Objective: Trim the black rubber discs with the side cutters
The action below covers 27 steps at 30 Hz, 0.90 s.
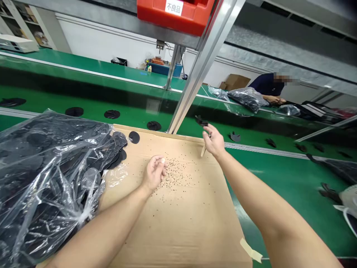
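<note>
I see my left hand (155, 173) half curled beside scattered, tiny black bits (176, 172) on a tan cardboard sheet (189, 230) — whether it pinches any, I cannot tell. My right hand (214, 142) is at the sheet's far right corner, its fingertips at a dark, irregular piece (201, 121) — grasped or released, I cannot tell. At left lies a clear plastic bag (61, 156) of flat black pieces; a rounded black disc (134, 137) rests far left on the sheet.
</note>
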### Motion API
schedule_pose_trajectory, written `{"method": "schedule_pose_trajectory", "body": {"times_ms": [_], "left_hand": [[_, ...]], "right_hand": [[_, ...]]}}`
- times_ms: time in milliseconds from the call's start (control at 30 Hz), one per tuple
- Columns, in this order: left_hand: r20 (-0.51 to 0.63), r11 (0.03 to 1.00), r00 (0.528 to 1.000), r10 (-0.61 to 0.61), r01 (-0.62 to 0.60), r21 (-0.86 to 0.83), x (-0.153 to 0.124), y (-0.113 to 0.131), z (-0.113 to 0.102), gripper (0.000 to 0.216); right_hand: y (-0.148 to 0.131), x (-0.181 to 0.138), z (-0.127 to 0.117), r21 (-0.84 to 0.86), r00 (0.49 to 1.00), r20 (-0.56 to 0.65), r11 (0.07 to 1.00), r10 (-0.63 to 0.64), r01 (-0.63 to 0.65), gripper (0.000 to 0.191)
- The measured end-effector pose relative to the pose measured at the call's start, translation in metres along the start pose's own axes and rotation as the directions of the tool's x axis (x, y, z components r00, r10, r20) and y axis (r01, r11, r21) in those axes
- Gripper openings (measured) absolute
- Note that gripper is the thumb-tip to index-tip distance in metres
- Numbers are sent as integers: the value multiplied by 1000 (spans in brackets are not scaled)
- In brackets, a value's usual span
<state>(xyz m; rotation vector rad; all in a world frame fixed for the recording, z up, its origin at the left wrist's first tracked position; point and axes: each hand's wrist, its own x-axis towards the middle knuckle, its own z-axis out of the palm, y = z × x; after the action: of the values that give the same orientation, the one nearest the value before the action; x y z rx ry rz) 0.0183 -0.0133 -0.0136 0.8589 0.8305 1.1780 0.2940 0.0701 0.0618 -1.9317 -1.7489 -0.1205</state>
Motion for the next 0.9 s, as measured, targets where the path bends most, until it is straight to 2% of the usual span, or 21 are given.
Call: {"method": "schedule_pose_trajectory", "body": {"times_ms": [33,100,200,267,300,333,400,433,500,533,600,667,767,900], "left_hand": [[12,996,998,-56,56,-67,1,3,0,48],[94,949,972,-216,232,-214,4,11,-3,54],[329,792,852,-407,508,-337,7,23,-9,67],[410,736,800,-438,581,-347,7,28,-13,62],[416,735,799,-435,582,-349,7,29,-14,53],[403,747,812,-422,564,-353,6,30,-15,41],[342,792,864,-371,486,-369,5,27,-14,26],[303,815,891,-337,438,-380,4,26,-14,29],[241,850,931,-273,351,-394,4,21,-11,40],[220,861,944,-246,317,-398,5,20,-9,44],[184,874,961,-208,267,-405,6,16,-7,49],[141,882,971,-193,235,-409,8,14,-6,50],[76,891,980,-184,199,-408,11,12,-4,47],[-15,895,981,-192,169,-413,15,9,-2,42]], "right_hand": [[-11,-19,-3,103,995,-29,989,-99,101,36],[-37,-60,-5,282,954,-60,912,-292,297,36],[-72,-112,-7,425,852,8,773,-523,471,31],[-87,-132,-9,442,768,97,719,-633,537,32],[-91,-138,-11,436,745,131,713,-654,549,32],[-92,-141,-11,429,748,145,722,-648,543,32],[-89,-143,-10,426,825,97,773,-556,471,30],[-86,-142,-8,438,883,35,801,-468,407,28],[-79,-140,-1,499,973,-86,836,-214,228,27],[-76,-140,4,542,991,-118,832,-69,123,29],[-70,-143,16,624,981,-100,779,166,-68,36],[-65,-148,27,666,963,-46,727,266,-169,48],[-59,-156,38,660,957,-47,729,285,-184,61],[-60,-153,41,630,959,-48,753,278,-187,57]]}}
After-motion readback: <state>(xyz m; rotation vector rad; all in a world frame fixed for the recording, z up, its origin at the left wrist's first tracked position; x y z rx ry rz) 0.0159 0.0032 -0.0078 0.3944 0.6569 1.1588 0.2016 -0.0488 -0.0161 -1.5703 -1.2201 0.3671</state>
